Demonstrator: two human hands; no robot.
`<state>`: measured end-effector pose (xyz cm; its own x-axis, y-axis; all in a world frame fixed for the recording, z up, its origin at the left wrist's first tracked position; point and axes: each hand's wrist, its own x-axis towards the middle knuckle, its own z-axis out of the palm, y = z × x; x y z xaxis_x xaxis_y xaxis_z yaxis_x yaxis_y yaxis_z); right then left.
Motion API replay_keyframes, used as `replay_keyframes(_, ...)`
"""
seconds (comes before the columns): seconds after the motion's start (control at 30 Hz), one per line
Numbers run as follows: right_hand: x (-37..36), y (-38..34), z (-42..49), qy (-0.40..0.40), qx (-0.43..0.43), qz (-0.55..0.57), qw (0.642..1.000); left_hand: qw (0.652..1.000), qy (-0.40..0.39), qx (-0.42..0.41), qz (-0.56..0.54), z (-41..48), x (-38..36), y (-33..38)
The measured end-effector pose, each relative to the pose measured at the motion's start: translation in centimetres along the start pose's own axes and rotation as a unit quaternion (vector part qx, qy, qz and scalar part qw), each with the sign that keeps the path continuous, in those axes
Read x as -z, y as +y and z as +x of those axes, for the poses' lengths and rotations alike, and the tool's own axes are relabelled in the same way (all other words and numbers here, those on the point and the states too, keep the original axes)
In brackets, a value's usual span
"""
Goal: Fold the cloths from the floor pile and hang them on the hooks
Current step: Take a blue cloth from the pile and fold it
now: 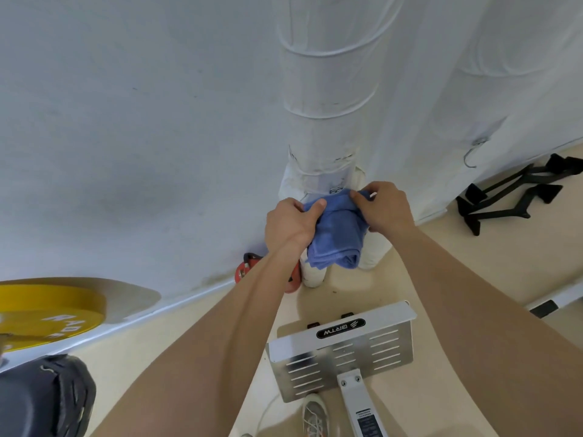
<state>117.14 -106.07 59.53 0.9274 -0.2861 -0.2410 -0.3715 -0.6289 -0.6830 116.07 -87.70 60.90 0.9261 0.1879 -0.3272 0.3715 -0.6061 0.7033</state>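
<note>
A folded blue cloth hangs against the white wrapped pipe, its top edge at a small metal hook on the pipe. My left hand grips the cloth's upper left corner, thumb on top. On the upper right corner, my right hand pinches the cloth beside the hook. A second metal hook sits bare on the wall to the right. No floor pile is in view.
A white metal footplate on a post stands on the floor below my arms. A yellow weight plate lies at left, a red kettlebell by the wall, black handles at right. My shoe shows at the bottom.
</note>
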Motion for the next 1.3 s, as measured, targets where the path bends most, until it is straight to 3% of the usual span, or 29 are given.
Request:
replay_keyframes(0.07, 0.2, 0.2, 0.2, -0.016, -0.029, 0.018, 0.999, 1.0, -0.013, 0.02, 0.006, 0.1, 0.0, -0.1)
replay_keyframes(0.13, 0.3, -0.1, 0.1, 0.018, -0.012, 0.003, 1.0, 0.998, 0.009, 0.007, 0.06, -0.1, 0.1, 0.1)
replay_keyframes(0.2, 0.3, -0.8, -0.5, 0.072, 0.042, -0.009, 0.997, 0.99, 0.066, -0.036, 0.115, -0.7, 0.2, 0.5)
replay_keyframes(0.3, -0.1, -1.3, -2.3, 0.084, 0.106, -0.035, 0.99, 0.977, 0.102, -0.143, 0.123, -1.5, 0.1, 0.9)
replay_keyframes(0.47, 0.0, 1.4, -4.5, 0.013, 0.19, 0.024, 0.981, 0.973, 0.02, -0.212, 0.087, -2.3, -0.1, 0.3)
replay_keyframes(0.67, 0.3, 2.6, -3.7, -0.054, 0.228, -0.03, 0.972, 0.926, 0.001, -0.349, 0.141, -2.5, -0.3, -2.7)
replay_keyframes(0.9, -1.9, 2.5, -3.1, 0.062, 0.242, -0.087, 0.964, 0.92, 0.041, -0.334, 0.201, -2.0, -1.2, -1.6)
replay_keyframes(1.1, -1.6, 2.4, -4.7, 0.106, 0.231, -0.164, 0.953, 0.907, 0.091, -0.349, 0.22, -2.6, -1.3, -2.1)
replay_keyframes(1.2, -1.5, 2.8, -5.5, 0.015, 0.185, -0.02, 0.982, 0.926, 0.055, -0.326, 0.182, -3.1, -0.9, -2.8)
replay_keyframes(1.3, -2.2, 2.3, -5.5, 0.015, 0.139, 0.076, 0.987, 0.949, 0.021, -0.287, 0.126, -3.1, -1.5, -2.7)
